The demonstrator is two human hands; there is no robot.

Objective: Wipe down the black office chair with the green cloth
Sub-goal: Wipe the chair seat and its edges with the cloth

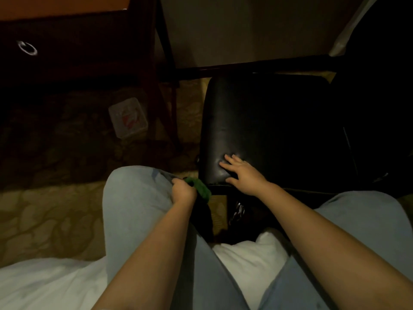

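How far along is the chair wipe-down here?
Done: nothing tells; the dim black chair shows no wipe marks. In hand: left hand grips the green cloth at the seat's near edge, right hand flat on the seat. Left: apparently most wiping.

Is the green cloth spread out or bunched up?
Bunched: the green cloth is a wad gripped in the left hand.
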